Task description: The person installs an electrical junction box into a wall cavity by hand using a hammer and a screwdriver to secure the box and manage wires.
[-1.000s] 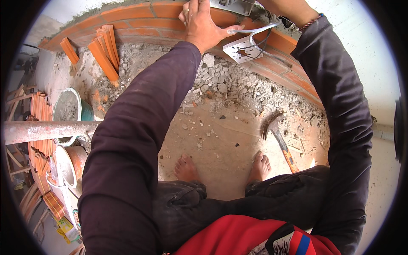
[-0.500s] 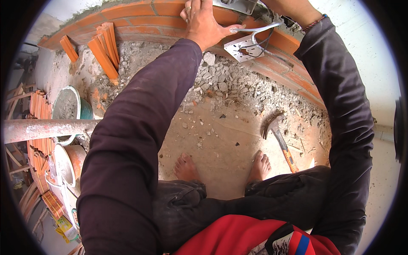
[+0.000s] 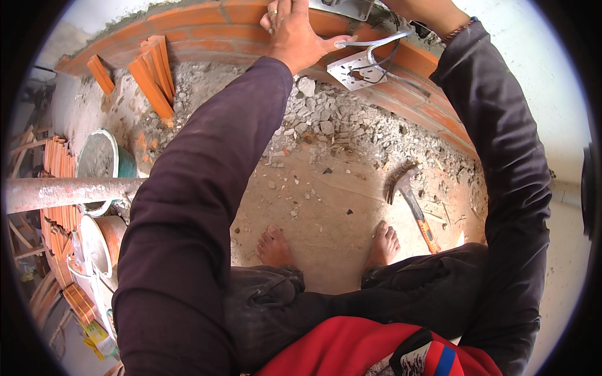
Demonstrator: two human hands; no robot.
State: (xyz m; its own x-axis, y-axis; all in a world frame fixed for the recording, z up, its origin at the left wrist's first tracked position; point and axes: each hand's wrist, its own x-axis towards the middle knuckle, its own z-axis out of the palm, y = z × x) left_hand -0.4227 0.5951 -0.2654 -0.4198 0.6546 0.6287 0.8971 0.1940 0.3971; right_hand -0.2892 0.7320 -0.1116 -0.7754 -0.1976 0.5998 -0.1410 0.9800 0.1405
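My left hand (image 3: 293,39) rests on the low orange brick wall (image 3: 244,32), fingers stretched toward the upper edge and thumb spread to the right. The thumb tip meets the end of a pale flexible conduit (image 3: 376,43). Beyond it, at the top edge, is a grey metal box (image 3: 345,6). My right hand (image 3: 429,14) reaches in above the cables; its fingers are cut off by the frame, so its hold is hidden. Below the conduit, a white perforated plate (image 3: 356,71) hangs against the bricks with dark wires through it.
A hammer (image 3: 414,203) lies on the dusty floor right of my feet. Rubble (image 3: 320,116) lines the wall base. Loose bricks (image 3: 153,75) lean at left. Nearby stand a green bucket (image 3: 125,161) and a pale bucket (image 3: 103,244), beside a horizontal pole (image 3: 75,193).
Both hands have shifted very slightly left, and the whole view has moved a little with them. The conduit and the hanging plate look much the same.
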